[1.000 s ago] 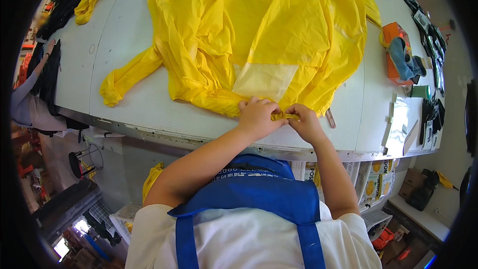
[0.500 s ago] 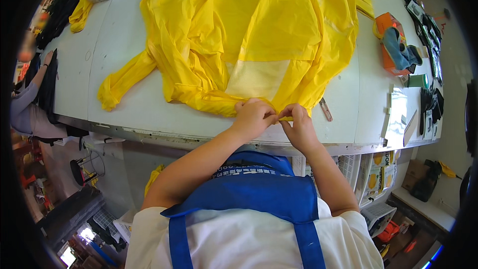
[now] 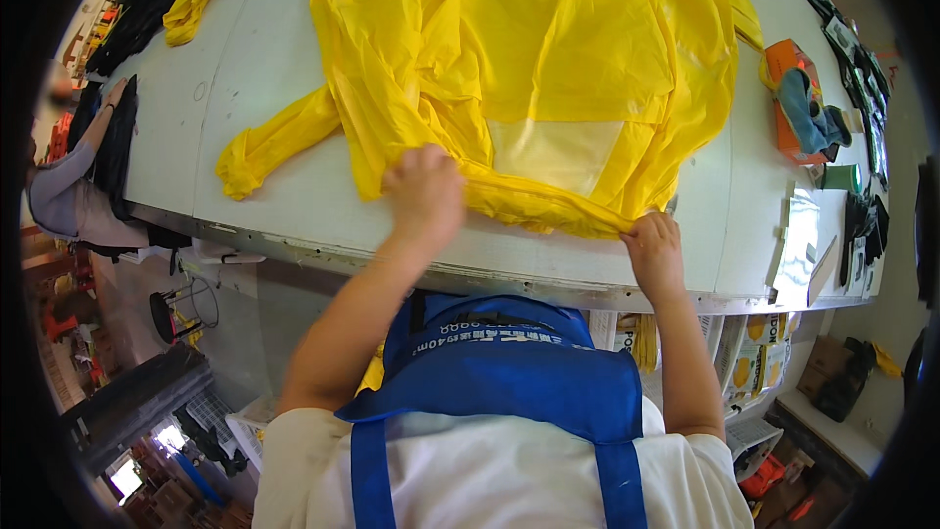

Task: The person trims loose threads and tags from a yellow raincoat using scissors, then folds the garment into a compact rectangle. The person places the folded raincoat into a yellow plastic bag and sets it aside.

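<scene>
Now that the hands have moved apart, the left hand and right hand each pinch the near hem of the crinkly yellow plastic raincoat, pulling it taut along the white surface edge, so it's flattening out nicely.

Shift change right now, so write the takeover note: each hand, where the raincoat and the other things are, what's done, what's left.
Left hand: closed on the near hem of the yellow raincoat.
Right hand: pinching the same hem at its right end; hem stretched between both hands.
Raincoat: spread flat on the white table, one sleeve lying out to the left.
Nearby: orange box with blue cloth at the right edge.
Done: garment laid out, hem gripped.
Left: no fold visible yet; sleeve not tucked.
</scene>
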`<state>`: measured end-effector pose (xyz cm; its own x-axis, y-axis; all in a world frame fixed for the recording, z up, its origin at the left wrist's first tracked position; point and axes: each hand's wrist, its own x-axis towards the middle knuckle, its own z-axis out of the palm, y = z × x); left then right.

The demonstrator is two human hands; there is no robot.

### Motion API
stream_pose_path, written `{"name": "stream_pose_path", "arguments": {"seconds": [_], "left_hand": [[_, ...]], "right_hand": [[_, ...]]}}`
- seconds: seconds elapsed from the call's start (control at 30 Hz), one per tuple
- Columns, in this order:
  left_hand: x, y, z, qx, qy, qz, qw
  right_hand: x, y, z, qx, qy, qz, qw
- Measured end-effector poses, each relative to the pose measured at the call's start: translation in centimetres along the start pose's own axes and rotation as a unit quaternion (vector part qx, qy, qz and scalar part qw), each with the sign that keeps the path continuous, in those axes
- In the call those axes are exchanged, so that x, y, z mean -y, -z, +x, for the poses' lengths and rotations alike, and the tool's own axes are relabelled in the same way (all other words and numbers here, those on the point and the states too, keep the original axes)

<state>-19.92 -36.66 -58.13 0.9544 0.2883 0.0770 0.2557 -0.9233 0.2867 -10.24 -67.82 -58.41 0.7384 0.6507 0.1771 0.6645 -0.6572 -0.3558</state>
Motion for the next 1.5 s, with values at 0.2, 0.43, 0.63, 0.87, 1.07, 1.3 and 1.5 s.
{"name": "stream_pose_path", "arguments": {"seconds": [0.2,0.43,0.63,0.87,1.07,1.3,1.5], "left_hand": [[8.8,2.1,-2.2,-0.099,0.025,-0.038,0.994],[8.1,-4.3,-5.3,-0.078,0.448,-0.624,0.636],[7.5,-2.4,-4.1,-0.015,0.430,-0.796,0.424],[8.1,0.1,-5.1,-0.050,0.361,-0.736,0.570],[25.4,-1.8,-6.0,-0.379,0.496,-0.224,0.749],[36.6,2.9,-5.5,-0.290,0.556,-0.462,0.626],[31.1,8.2,-4.9,-0.155,0.454,-0.582,0.657]], "right_hand": [[-0.9,1.2,0.4,0.111,-0.070,-0.034,0.991],[7.3,-2.4,6.8,0.052,0.043,0.132,0.989],[11.7,-6.7,8.2,0.168,0.069,0.169,0.969],[9.1,-2.7,4.8,0.084,0.071,0.201,0.973],[-10.7,-1.4,-5.2,-0.135,-0.396,-0.016,0.908],[-15.2,-4.2,-4.8,0.036,-0.405,-0.092,0.909],[-18.4,-5.0,-5.0,-0.098,-0.489,-0.005,0.867]]}}
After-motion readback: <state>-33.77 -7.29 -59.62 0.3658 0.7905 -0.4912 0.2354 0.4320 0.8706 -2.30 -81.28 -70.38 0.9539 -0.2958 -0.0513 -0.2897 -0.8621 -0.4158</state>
